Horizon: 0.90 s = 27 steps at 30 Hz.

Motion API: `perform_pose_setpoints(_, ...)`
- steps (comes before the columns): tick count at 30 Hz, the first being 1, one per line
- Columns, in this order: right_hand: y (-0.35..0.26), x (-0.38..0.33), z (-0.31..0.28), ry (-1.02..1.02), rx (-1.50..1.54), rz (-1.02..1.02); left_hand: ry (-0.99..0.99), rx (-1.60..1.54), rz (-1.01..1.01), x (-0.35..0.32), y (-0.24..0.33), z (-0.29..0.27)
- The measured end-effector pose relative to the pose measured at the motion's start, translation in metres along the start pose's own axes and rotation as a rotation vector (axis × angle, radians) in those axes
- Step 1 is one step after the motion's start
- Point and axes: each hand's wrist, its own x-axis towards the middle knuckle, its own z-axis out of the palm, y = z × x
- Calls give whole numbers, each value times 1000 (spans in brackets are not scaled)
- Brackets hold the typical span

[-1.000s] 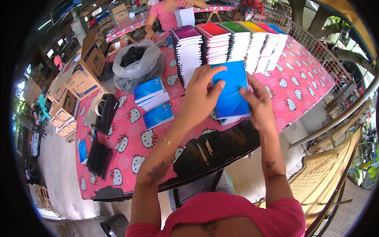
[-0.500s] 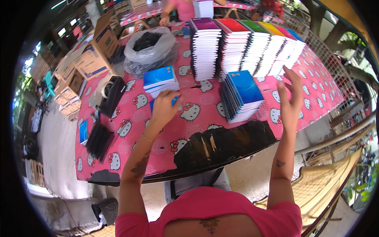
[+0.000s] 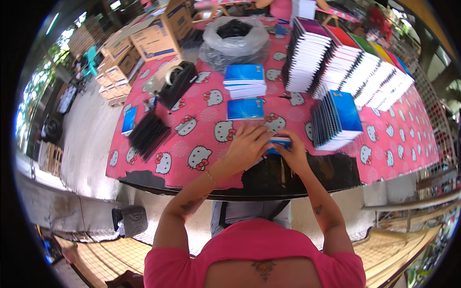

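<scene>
Close to the table's front edge, my left hand and my right hand close on a small blue-covered notebook from either side, and their fingers hide much of it. Just beyond my left hand lies a thin blue-covered book block. A slightly fanned stack of blue-covered book blocks sits behind that one. To the right of my right hand stands a stack of blue notebooks with black spiral bindings along its left side.
Tall notebook stacks with coloured covers line the far right. A plastic bag stands at the back. At left are a tape dispenser, black binding spirals, a small blue book and cardboard boxes. Another person is across the table.
My left hand has moved from the loose book blocks toward the table's front edge. My right hand has come in from the right, and both now hold a blue notebook. The view has shifted left.
</scene>
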Motion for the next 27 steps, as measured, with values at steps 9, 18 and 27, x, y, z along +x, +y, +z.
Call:
perform_pose_setpoints(9, 7, -1, 3, -96, 431, 121, 214, 727, -487, -96, -129, -71)
perform_pose_setpoints(18, 7, -2, 1, -198, 409, 206, 178, -222, -471, -52, -10, -34)
perform_pose_setpoints(27, 0, -2, -1, -194, 355, 169, 139, -201, -499, -44, -21, -25)
